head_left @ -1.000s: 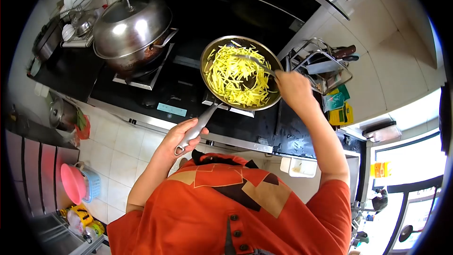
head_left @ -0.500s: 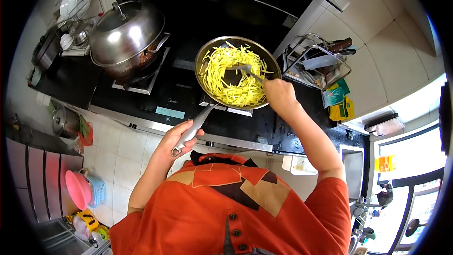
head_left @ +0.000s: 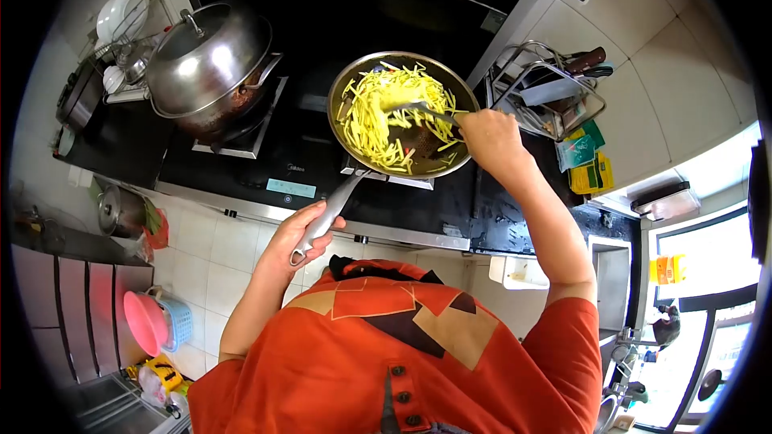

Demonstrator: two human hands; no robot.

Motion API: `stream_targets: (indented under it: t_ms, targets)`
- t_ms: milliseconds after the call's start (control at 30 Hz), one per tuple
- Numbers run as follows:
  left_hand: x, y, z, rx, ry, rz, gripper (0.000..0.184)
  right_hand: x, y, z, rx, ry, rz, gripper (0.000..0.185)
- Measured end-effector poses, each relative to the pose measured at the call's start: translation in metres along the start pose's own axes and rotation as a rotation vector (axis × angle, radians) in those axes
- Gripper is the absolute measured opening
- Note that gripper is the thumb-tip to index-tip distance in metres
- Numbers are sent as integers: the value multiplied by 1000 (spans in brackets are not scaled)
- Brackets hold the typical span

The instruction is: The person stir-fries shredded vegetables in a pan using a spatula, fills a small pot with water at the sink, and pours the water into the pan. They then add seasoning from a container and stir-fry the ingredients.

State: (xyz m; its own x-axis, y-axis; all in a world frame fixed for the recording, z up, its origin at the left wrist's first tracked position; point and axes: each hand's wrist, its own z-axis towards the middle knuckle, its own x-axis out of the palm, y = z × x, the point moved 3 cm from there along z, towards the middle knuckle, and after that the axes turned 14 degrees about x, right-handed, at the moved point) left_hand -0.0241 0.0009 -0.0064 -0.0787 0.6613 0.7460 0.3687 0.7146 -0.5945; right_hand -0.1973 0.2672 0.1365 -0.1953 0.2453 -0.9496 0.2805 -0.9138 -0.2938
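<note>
Lidded pot [head_left: 201, 56], cooktop's [head_left: 296, 124] left end | our left hand [head_left: 296, 235] wrapped round pan handle [head_left: 342, 199], beyond front edge | pan [head_left: 425, 142] near front edge, yellow strips [head_left: 370, 124] banked toward its left and back rim | our right hand [head_left: 492, 141] gripping utensil [head_left: 441, 115] in strips | we judge: stirring; next stroke wants handle steady

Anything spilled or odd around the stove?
The black countertop right of the black glass stove looks wet, maybe splashed. The rounded metal wok looks brown-stained, possibly scorched. Thin yellow food strips appear unspilled.
</note>
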Motion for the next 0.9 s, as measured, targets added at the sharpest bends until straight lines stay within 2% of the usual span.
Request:
stream_targets:
  t_ms: [33,133,200,300,333,400,533,600,667,767,867,900]
  targets:
    - [5,-1,-2,52,-70,43,24,0,-4,0,31,-21,70,10]
    - [3,2,1,48,-60,8,24,-18,-15,0,167,-7,152,11]
    - [-1,4,1,53,-32,-19,24,-13,-13,11,141,-6,125,12]
    - [2,2,1,60,-9,-3,24,43,2,51,100,-86,91,13]
    - [8,-1,0,66,-39,13,24,42,14,47,26,-121,160,11]
    - [8,-6,0,79,-66,24,23,38,28,36,-58,-18,116,11]
    - [-2,-8,2,50,-27,-18,23,2,18,-8,-195,79,-1,9]
    - [-6,-12,4,37,13,-67,23,-48,5,-31,-199,51,68,11]
    - [-8,-16,4,29,20,-66,23,-92,-11,-47,-131,131,115,19]
    - [-5,-20,3,3,30,-61,23,-127,-4,-66,-123,227,7,15]
    - [-9,-21,6,-37,63,-28,22,-66,25,-45,-125,221,-137,13]
    - [-12,-19,8,-51,79,-36,22,-53,34,-35,-65,162,-129,10]
